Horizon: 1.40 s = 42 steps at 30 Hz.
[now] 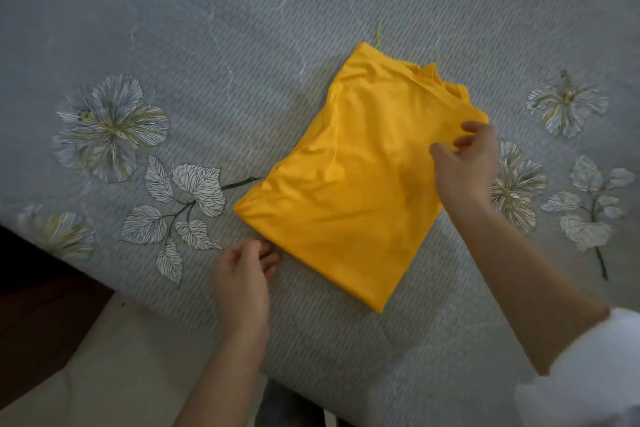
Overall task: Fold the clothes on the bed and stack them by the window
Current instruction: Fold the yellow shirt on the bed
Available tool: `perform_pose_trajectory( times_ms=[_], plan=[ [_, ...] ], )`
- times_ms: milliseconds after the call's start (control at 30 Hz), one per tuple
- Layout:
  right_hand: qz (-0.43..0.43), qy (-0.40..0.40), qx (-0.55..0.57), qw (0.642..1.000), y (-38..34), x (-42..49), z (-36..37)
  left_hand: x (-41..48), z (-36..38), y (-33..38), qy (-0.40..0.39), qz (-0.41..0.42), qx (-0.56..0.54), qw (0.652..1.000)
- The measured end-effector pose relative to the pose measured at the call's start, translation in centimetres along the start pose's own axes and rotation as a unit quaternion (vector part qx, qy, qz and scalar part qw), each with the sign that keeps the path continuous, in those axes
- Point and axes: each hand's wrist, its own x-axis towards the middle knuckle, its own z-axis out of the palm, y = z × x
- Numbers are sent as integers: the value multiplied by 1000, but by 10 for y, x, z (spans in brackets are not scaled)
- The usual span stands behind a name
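Note:
A yellow garment (pixel 349 177) lies folded into a rough rectangle in the middle of the bed (pixel 207 45). My right hand (pixel 465 163) hovers over the garment's right edge with fingers loosely curled, fingertips just at the fabric near its far right corner. My left hand (pixel 247 274) lies on the sheet at the garment's near left edge, fingers loosely bent and touching the fabric's border. Neither hand plainly grips the cloth.
The bed carries a grey striped sheet printed with pale flowers (pixel 110 125) and leaves. The bed's near edge runs diagonally at lower left, with light floor (pixel 104 374) and a dark piece of furniture (pixel 34 305) beyond it. No other clothes show.

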Motion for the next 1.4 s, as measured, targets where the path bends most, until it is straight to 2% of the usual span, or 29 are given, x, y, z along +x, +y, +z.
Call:
perform_pose_trajectory(
  times_ms=[67, 133, 200, 267, 367, 433, 500, 567, 633, 667, 733, 800, 833, 867, 933, 1000, 1033, 1100, 1167, 1233, 1267, 1333, 1400],
  plan=[
    [86, 52, 14, 995, 23, -6, -12, -8, 8, -4, -59, -26, 31, 997],
    [164, 23, 11, 986, 36, -11, -18, -17, 19, -10, -113, -64, 67, 989],
    [171, -53, 2, 984, 41, -13, -20, -28, 31, -18, -145, -82, 107, 980],
    [154, -113, -4, 982, 41, -14, -23, -41, 42, -25, -166, -110, 91, 976],
    [190, -144, 30, 971, 46, -17, -35, -53, 47, -29, -131, -111, 20, 985],
    [240, -201, 53, 948, 52, -29, -50, -54, 35, -29, -94, -61, 18, 994],
    [285, -302, 9, 910, 63, -49, -63, -50, 13, -28, -94, -41, 42, 994],
    [323, -382, -61, 864, 72, -72, -77, -42, -15, -29, -131, -48, 110, 984],
    [353, -417, -114, 830, 77, -88, -90, -32, -41, -30, -160, -29, 218, 962],
    [344, -419, -127, 831, 76, -91, -95, -27, -52, -30, -152, 6, 265, 952],
    [243, -382, -148, 879, 69, -91, -96, -20, -61, -24, -82, 118, 363, 921],
    [68, -295, -177, 936, 53, -85, -85, -16, -52, -12, -24, 291, 434, 852],
    [7, -276, -170, 946, 41, -82, -76, -15, -41, -6, -29, 379, 452, 807],
    [-19, -293, -139, 946, 29, -80, -63, -15, -26, -1, -56, 444, 462, 765],
    [47, -391, -8, 919, 8, -76, -35, -12, 6, 0, -125, 523, 499, 679],
    [157, -442, 101, 878, -6, -69, -11, -5, 30, 1, -148, 536, 558, 616],
    [191, -428, 126, 875, -9, -62, -2, 4, 36, 3, -143, 516, 585, 609],
    [232, -349, 170, 892, -10, -45, 4, 27, 35, 11, -123, 443, 617, 639],
    [224, -258, 184, 922, -6, -28, -1, 50, 22, 18, -105, 384, 631, 666],
    [116, -196, 71, 971, -1, -14, -9, 60, 5, 25, -104, 390, 635, 659],
    [37, -180, -6, 983, 1, -8, -12, 61, 0, 29, -109, 407, 626, 656],
    [-115, -187, -146, 965, 0, 4, -16, 61, -3, 40, -122, 440, 589, 667],
    [-197, -239, -272, 911, -7, 16, -16, 60, 3, 52, -158, 444, 545, 694]
  ],
)
